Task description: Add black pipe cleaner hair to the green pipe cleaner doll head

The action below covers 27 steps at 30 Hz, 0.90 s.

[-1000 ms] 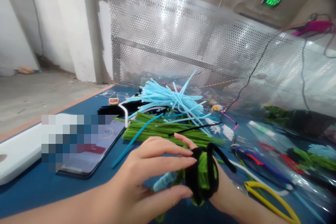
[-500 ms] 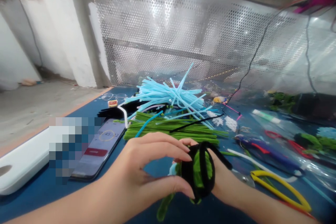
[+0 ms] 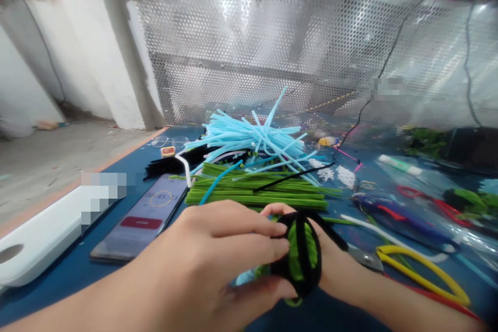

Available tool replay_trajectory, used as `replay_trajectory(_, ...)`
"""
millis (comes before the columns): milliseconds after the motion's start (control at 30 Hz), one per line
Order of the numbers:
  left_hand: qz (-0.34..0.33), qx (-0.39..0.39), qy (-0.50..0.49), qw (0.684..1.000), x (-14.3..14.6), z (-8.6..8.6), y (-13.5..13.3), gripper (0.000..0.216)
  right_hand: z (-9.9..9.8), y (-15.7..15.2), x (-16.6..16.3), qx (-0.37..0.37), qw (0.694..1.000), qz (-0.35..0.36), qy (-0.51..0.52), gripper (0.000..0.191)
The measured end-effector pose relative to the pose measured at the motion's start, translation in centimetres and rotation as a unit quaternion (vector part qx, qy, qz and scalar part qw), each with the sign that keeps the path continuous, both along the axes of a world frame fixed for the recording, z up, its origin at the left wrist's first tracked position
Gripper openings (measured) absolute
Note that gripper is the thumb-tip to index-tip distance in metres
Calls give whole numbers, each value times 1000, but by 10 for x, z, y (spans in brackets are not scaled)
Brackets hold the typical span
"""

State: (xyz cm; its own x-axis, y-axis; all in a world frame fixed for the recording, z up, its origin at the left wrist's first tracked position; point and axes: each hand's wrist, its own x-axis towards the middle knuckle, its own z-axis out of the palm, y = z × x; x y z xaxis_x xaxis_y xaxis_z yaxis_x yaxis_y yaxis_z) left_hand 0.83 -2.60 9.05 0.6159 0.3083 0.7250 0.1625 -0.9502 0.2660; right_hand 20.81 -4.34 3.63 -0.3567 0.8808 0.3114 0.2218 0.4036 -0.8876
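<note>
the left hand (image 3: 218, 244) pinches the side of a black-and-green fuzzy bundle (image 3: 303, 254) between its fingertips and thumb, so the bundle sits just off those tips, between the two hands. the right hand (image 3: 329, 251) is behind the bundle and mostly hidden by it; whether it grasps cannot be told. a light blue piece (image 3: 246, 276) shows between the left hand's fingers and thumb. beyond both hands lie green stems (image 3: 249, 194), a phone (image 3: 150, 215) left of the left hand, and a yellow-handled tool (image 3: 438, 276) beside the right wrist.
</note>
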Motion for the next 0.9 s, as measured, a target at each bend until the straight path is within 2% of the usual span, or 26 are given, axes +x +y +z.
replay_trajectory(133,12,22,12,1000,3,1,-3,9,4,-3,-1,1,1000,-6,-2,25)
replay_trajectory(300,13,9,21,1000,2,-3,-6,5,12,-5,-6,6,999,-33,-5,14)
replay_trajectory(433,11,2,10,1000,1,0,-4,3,5,-2,-5,18,1000,-14,13,8)
replay_trajectory(633,22,-18,15,999,2,-4,-7,5,-18,1,-1,-93,990,10,106,31)
replay_trajectory(800,64,-19,17,998,6,-3,-13,13,-13,-2,-2,-102,989,1,105,26)
replay_trajectory(900,77,-45,8,996,4,0,-14,18,-10,-3,-2,-153,975,-10,159,25)
